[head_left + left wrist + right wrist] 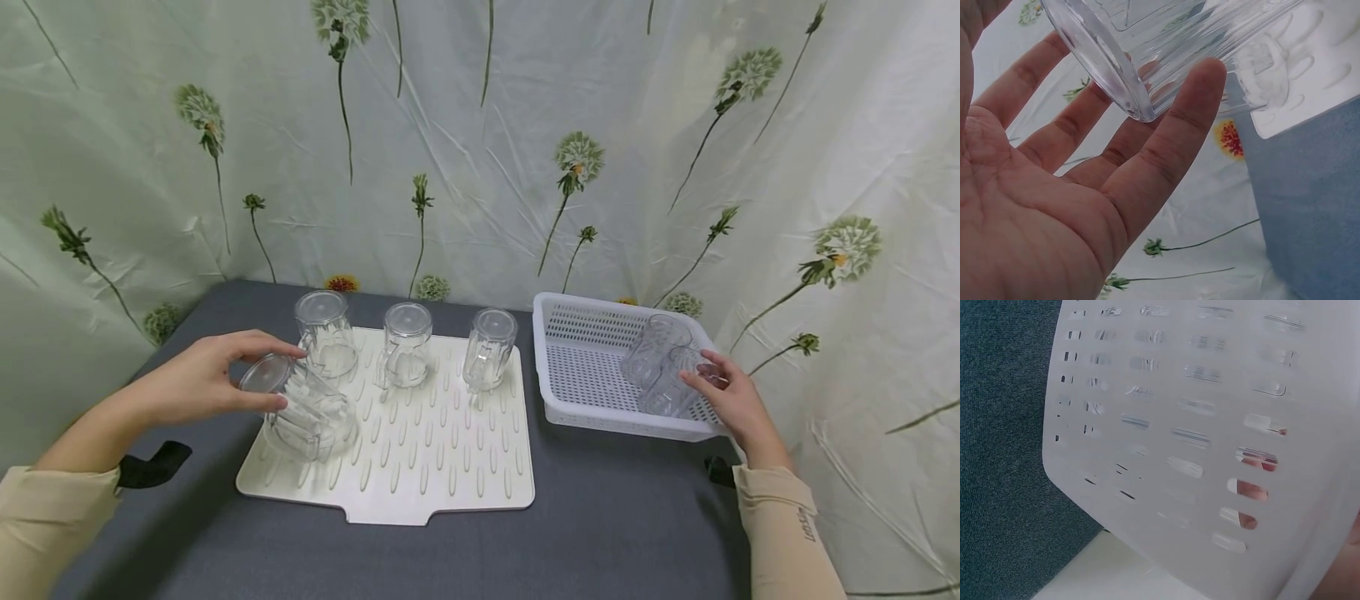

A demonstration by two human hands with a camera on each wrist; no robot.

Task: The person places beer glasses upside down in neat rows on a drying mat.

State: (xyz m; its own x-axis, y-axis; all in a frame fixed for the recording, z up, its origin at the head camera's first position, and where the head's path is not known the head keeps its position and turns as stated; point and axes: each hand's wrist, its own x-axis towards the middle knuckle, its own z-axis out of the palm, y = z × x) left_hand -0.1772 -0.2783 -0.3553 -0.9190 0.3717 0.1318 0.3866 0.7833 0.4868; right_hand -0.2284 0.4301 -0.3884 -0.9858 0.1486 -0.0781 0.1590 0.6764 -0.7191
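My left hand (206, 375) holds a clear glass mug (311, 425) near its base, thumb on one side and fingers on the other. The mug leans with its base up toward the palm, its mouth low over the left part of the white drying mat (442, 467). In the left wrist view the fingers surround the thick base of the mug (1110, 56). On the right, my right hand (738, 408) reaches over the basket edge and grips another glass mug (670, 387) inside the white basket (622, 422). The basket wall (1166, 450) hides most of that hand in the right wrist view.
Three glass mugs stand upside down along the mat's back: a left one (324, 333), a middle one (407, 350) and a right one (491, 348). Another mug (652, 346) lies in the basket beside the gripped one. A flowered curtain (480, 167) hangs behind the grey table (600, 517).
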